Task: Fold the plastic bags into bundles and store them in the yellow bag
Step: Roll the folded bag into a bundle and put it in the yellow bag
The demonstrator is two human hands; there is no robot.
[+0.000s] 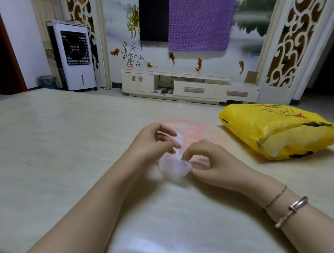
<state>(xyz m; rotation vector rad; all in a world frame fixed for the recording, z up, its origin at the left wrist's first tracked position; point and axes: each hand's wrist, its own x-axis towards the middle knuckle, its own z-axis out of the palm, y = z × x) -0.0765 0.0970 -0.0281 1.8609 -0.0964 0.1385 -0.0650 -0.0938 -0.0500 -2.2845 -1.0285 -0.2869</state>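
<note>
A thin clear plastic bag [173, 166] lies crumpled into a small bundle on the pale table [63, 155], at the middle of the view. My left hand [153, 141] pinches its upper end between thumb and fingers. My right hand [207, 159] pinches the bundle's right side from just beside it. The yellow bag [277, 130] lies on its side on the table to the right, about a hand's width from my right hand, bulging, with its mouth facing me.
A faint pink patch [194, 128] shows on the tabletop just behind my hands. Beyond the table's far edge stand a white air cooler [75, 55] and a low white TV cabinet [188, 84].
</note>
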